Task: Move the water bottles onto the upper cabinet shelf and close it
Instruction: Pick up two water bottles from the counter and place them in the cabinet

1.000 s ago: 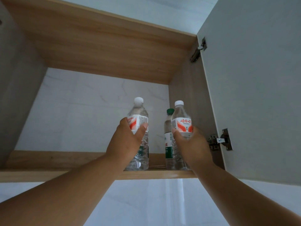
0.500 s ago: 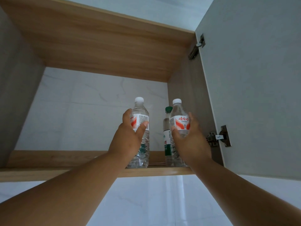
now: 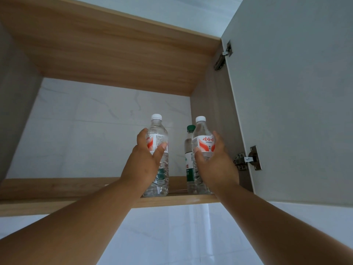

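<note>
Two clear water bottles with white caps and red-and-white labels stand on the upper cabinet shelf (image 3: pixel 57 188). My left hand (image 3: pixel 145 161) is wrapped around the left bottle (image 3: pixel 158 131), thumb across its label. My right hand (image 3: pixel 215 161) grips the right bottle (image 3: pixel 202 134) near the cabinet's right wall. A third bottle with a green cap (image 3: pixel 189 142) stands just behind the right one, partly hidden by it. Both held bottles rest with their bases on the shelf near its front edge.
The cabinet door (image 3: pixel 296 92) stands open on the right, with two metal hinges (image 3: pixel 246 159) on its inner side. The wooden cabinet top (image 3: pixel 114 54) is overhead. A white marbled back wall (image 3: pixel 86 131) lies behind the shelf's left part.
Both hands have loosened a little and slid slightly up the bottles. The bottles have stayed where they stood on the shelf.
</note>
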